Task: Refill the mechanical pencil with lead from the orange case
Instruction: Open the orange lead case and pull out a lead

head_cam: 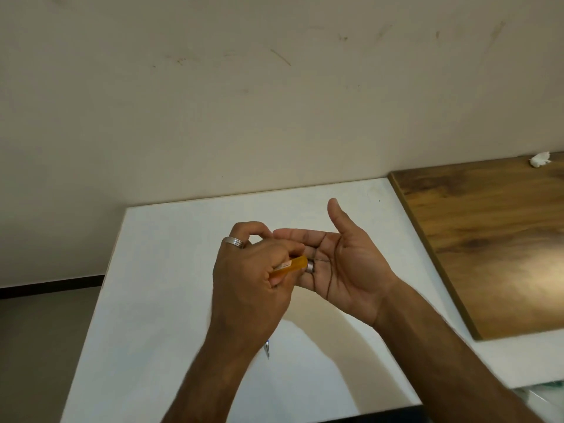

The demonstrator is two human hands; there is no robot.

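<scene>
Plain beige wall behind, white table [171, 300] underneath, brown wooden board [488, 245] off past the open palm with a crumpled bit of white tissue [540, 158] at its far corner.

Looks like the shake-a-lead-out step. Left hand [253, 276] wrapped around the orange case [290, 265], fingers and thumb closed on its rear half, only the front half poking out of the grip. Long axis of the case running roughly left to right, tilted up a touch, open end aimed straight into the palm of the right hand [345, 264]. Right hand spread flat as a catch tray, thumb up, gripping nothing. One thin lead [320, 260] sticking out of the case mouth, lying along the same line as the case, tip resting on or just over the palm; can't tell if fully free of the case yet. Silver ring on a right finger sitting just beyond the case mouth, so easy to confuse with a cap.

Pencil [267, 349] well below the grip, flat on the table, mostly hidden under the left wrist, only a short bluish-silver end showing, pointing toward the body. Can't tell if its cap is off.

Next up, probably: get the lead clear, pinch it gently near the middle (snaps easily), set the case down, grab the pencil, feed the lead in end-first along the barrel axis.
</scene>
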